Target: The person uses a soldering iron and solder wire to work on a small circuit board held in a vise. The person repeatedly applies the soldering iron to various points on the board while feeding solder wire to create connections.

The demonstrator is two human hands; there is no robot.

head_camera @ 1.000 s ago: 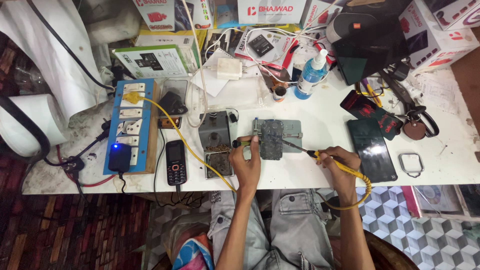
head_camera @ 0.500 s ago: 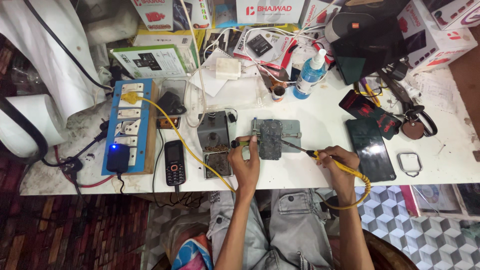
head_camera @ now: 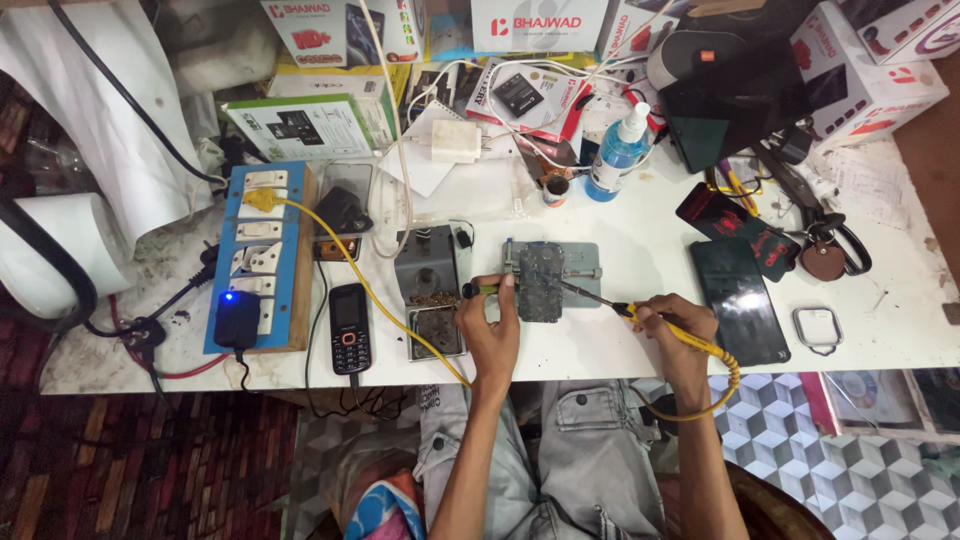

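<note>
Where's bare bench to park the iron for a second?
Bare white bench runs along the front edge, between the board holder and the dark phone. Another patch lies right of the metal ring. The back, around the spray bottle and boxes, is crowded with cables.

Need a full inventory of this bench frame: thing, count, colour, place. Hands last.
circuit board: 1, dark, clamped in a grey holder at table centre
soldering iron: 1, yellow handle and cord, tip on the board
soldering station: 1, grey, left of the board
keypad phone: 1, black, near front edge
power strip: 1, blue on wood, table left, yellow plug in its top socket
spray bottle: 1, blue with white top, behind the board
smartphone: 1, dark, face down, right of centre
charger: 1, white, table rear
table: 1, white
left hand: steadies the holder
right hand: holds the iron
</note>
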